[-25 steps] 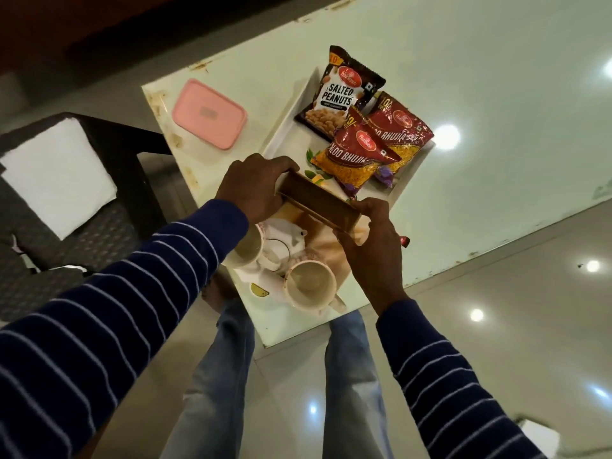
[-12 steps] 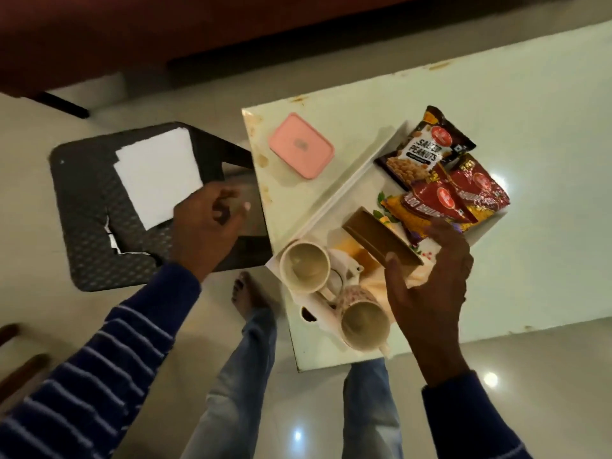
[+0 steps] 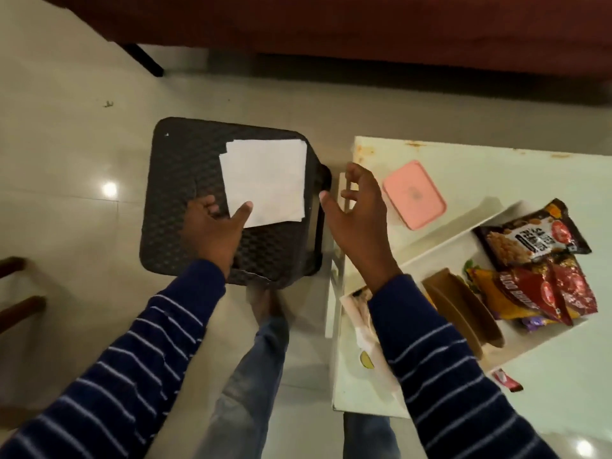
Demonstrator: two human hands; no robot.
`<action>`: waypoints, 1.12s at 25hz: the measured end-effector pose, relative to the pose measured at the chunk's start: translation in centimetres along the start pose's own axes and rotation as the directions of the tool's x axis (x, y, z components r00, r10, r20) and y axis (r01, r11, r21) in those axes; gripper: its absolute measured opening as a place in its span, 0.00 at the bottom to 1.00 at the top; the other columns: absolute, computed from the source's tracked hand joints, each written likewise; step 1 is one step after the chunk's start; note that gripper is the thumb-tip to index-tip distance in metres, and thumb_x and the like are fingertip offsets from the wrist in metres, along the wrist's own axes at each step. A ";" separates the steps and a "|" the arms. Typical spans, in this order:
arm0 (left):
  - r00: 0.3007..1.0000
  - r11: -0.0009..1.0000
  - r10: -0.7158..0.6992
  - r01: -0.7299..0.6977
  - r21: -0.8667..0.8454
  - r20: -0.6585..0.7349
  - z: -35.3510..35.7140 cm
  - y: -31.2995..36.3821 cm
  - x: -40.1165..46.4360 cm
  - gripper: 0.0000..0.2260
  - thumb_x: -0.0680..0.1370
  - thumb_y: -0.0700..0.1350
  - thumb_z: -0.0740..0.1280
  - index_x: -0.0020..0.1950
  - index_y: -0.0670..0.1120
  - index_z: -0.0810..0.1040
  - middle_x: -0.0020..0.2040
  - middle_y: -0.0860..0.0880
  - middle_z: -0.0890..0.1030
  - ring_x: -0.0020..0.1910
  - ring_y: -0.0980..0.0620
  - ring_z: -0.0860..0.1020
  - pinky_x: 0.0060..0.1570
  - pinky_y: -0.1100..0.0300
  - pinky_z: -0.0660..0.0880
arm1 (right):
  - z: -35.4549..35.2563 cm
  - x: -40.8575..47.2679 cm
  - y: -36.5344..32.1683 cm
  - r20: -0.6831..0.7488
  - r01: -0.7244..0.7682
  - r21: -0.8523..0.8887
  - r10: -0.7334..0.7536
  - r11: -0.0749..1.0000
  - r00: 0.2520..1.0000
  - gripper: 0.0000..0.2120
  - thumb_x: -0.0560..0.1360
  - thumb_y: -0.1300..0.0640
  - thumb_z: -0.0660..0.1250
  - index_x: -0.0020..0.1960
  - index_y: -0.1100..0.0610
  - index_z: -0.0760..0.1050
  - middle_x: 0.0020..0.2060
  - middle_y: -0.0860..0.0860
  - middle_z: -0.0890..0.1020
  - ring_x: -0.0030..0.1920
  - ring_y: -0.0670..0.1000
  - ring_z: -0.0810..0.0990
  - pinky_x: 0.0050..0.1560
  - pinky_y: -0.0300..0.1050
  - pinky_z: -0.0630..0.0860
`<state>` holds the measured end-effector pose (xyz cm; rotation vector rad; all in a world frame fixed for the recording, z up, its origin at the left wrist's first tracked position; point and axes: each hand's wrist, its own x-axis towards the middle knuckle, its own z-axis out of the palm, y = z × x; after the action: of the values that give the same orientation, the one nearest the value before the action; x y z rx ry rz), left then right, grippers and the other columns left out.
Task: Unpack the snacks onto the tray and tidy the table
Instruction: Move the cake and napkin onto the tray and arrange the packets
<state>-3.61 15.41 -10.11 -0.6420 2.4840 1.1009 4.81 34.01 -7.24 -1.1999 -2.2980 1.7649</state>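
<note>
A pale counter [image 3: 496,167] stands on a glossy tiled floor [image 3: 66,127] beside a black woven stool [image 3: 185,180]. The snack packets [image 3: 543,260] lie on the white tray [image 3: 463,233]. The left hand [image 3: 215,230] hovers with its thumb touching the white paper [image 3: 265,183], holding nothing. The right hand [image 3: 361,210] hangs spread and empty.

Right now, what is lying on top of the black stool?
A white folded paper lies on the black stool. The left hand rests there, thumb touching the paper's corner. Whatever is under the paper is covered.
</note>
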 end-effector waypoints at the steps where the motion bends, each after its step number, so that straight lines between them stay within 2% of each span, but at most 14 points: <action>1: 1.000 1.000 -0.017 0.017 -0.012 0.012 0.3 -0.2 0.5 0.30 0.67 0.56 0.79 0.64 0.49 0.73 0.59 0.49 0.78 0.56 0.50 0.78 0.58 0.51 0.78 | 1.3 1.3 -0.4 0.017 -0.017 -0.011 0.017 1.000 1.000 0.27 0.77 0.52 0.70 0.72 0.53 0.65 0.68 0.47 0.71 0.60 0.46 0.75 0.50 0.27 0.72; 3: 0.999 0.999 -0.027 0.028 -0.039 0.024 1.2 -0.5 1.0 0.31 0.65 0.58 0.79 0.63 0.48 0.73 0.60 0.49 0.77 0.56 0.50 0.78 0.58 0.52 0.78 | 3.5 3.6 -0.8 0.024 -0.040 -0.040 0.041 0.998 0.999 0.26 0.76 0.52 0.69 0.72 0.53 0.66 0.65 0.47 0.73 0.57 0.45 0.75 0.42 0.23 0.69; 5: 1.000 0.999 0.008 -0.008 -0.031 -0.018 2.3 -0.4 0.8 0.32 0.64 0.59 0.80 0.62 0.47 0.73 0.59 0.50 0.75 0.55 0.53 0.76 0.52 0.60 0.75 | 4.5 5.4 -0.7 -0.005 -0.043 -0.069 0.043 0.997 0.999 0.25 0.76 0.52 0.70 0.71 0.53 0.67 0.61 0.46 0.75 0.55 0.44 0.76 0.41 0.24 0.71; 6: 0.999 1.000 0.019 -0.020 -0.020 -0.048 2.7 -0.3 0.9 0.32 0.64 0.59 0.80 0.61 0.46 0.73 0.59 0.50 0.73 0.54 0.54 0.74 0.49 0.63 0.73 | 5.1 6.3 -0.8 -0.009 -0.046 -0.091 0.045 0.995 0.999 0.26 0.76 0.52 0.70 0.71 0.53 0.67 0.62 0.47 0.75 0.56 0.45 0.76 0.47 0.27 0.74; 8: 0.997 0.999 0.037 -0.034 0.032 -0.072 3.1 -0.2 1.2 0.33 0.63 0.58 0.81 0.60 0.46 0.73 0.59 0.49 0.72 0.54 0.54 0.73 0.49 0.62 0.72 | 6.4 7.9 -0.6 -0.007 -0.065 -0.154 0.064 0.986 0.998 0.28 0.75 0.51 0.71 0.72 0.54 0.66 0.66 0.50 0.74 0.62 0.50 0.77 0.59 0.43 0.78; 10: 0.996 0.994 0.069 -0.064 0.090 -0.053 3.5 -0.2 1.2 0.32 0.63 0.57 0.81 0.59 0.44 0.72 0.61 0.47 0.72 0.55 0.52 0.72 0.53 0.58 0.75 | 6.9 8.9 -0.2 -0.048 -0.076 -0.196 0.068 0.978 0.997 0.30 0.73 0.51 0.73 0.71 0.55 0.69 0.65 0.51 0.75 0.62 0.51 0.77 0.62 0.47 0.78; 11: 0.996 0.993 0.072 -0.067 0.096 -0.047 3.6 0.0 1.2 0.32 0.64 0.56 0.81 0.59 0.44 0.72 0.60 0.46 0.72 0.54 0.52 0.72 0.53 0.59 0.74 | 7.0 9.1 0.0 -0.080 -0.072 -0.201 0.057 0.977 0.995 0.29 0.72 0.51 0.75 0.70 0.56 0.71 0.63 0.51 0.76 0.60 0.50 0.78 0.59 0.42 0.79; 13: 1.000 0.997 0.019 -0.017 0.074 -0.025 3.4 0.4 1.6 0.31 0.64 0.54 0.82 0.59 0.43 0.73 0.59 0.47 0.72 0.53 0.53 0.71 0.50 0.60 0.73 | 7.4 9.0 0.1 -0.145 -0.048 -0.217 0.017 0.975 0.989 0.27 0.70 0.52 0.77 0.67 0.55 0.75 0.59 0.49 0.77 0.52 0.45 0.78 0.48 0.24 0.74; 15: 0.999 0.999 -0.019 0.016 0.052 0.048 3.2 0.7 2.0 0.28 0.65 0.52 0.81 0.59 0.44 0.75 0.59 0.47 0.75 0.53 0.51 0.74 0.49 0.59 0.74 | 7.6 8.5 0.2 -0.195 -0.035 -0.209 -0.006 0.977 0.981 0.25 0.69 0.52 0.78 0.64 0.54 0.77 0.53 0.46 0.77 0.45 0.39 0.77 0.39 0.17 0.68; 18: 0.985 0.998 -0.057 0.062 -0.024 0.160 3.0 1.2 2.1 0.18 0.70 0.48 0.78 0.56 0.46 0.78 0.57 0.49 0.80 0.52 0.51 0.79 0.45 0.59 0.77 | 7.6 8.5 0.1 -0.218 -0.105 -0.062 0.089 0.993 0.972 0.21 0.68 0.54 0.79 0.59 0.53 0.78 0.43 0.40 0.79 0.38 0.37 0.79 0.35 0.20 0.71; 21: 0.969 0.984 -0.083 0.116 -0.135 0.231 2.5 1.8 2.0 0.08 0.72 0.47 0.73 0.49 0.47 0.80 0.49 0.51 0.83 0.48 0.51 0.82 0.43 0.55 0.82 | 7.0 8.8 -0.1 -0.197 -0.201 0.119 0.221 0.972 0.955 0.17 0.67 0.58 0.79 0.54 0.52 0.79 0.39 0.42 0.81 0.34 0.34 0.80 0.32 0.24 0.73; 23: 0.950 0.976 -0.060 0.120 -0.184 0.305 2.0 2.1 2.0 0.07 0.72 0.47 0.71 0.49 0.47 0.80 0.47 0.51 0.84 0.47 0.50 0.83 0.48 0.49 0.83 | 6.5 8.7 -0.2 -0.159 -0.240 0.193 0.272 0.951 0.949 0.15 0.68 0.61 0.78 0.53 0.54 0.79 0.39 0.44 0.82 0.34 0.36 0.81 0.33 0.27 0.76; 26: 0.881 0.947 -0.029 0.176 -0.270 0.473 1.3 2.5 1.7 0.11 0.74 0.45 0.69 0.56 0.47 0.81 0.53 0.51 0.85 0.53 0.48 0.83 0.55 0.43 0.80 | 5.5 7.9 -0.4 -0.041 -0.328 0.287 0.354 0.900 0.934 0.14 0.71 0.62 0.75 0.56 0.56 0.80 0.44 0.48 0.85 0.40 0.42 0.83 0.37 0.32 0.78; 28: 0.830 0.904 -0.017 0.251 -0.347 0.557 1.0 2.6 1.5 0.14 0.75 0.41 0.68 0.61 0.48 0.80 0.58 0.50 0.84 0.58 0.46 0.81 0.59 0.44 0.78 | 4.6 6.9 -0.5 0.049 -0.381 0.359 0.390 0.852 0.920 0.11 0.74 0.60 0.73 0.56 0.55 0.81 0.46 0.46 0.85 0.40 0.41 0.84 0.37 0.34 0.79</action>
<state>-6.14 17.36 -9.93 -0.5100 1.7081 1.5144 -2.37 34.08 -11.48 -1.6703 -1.6818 2.1532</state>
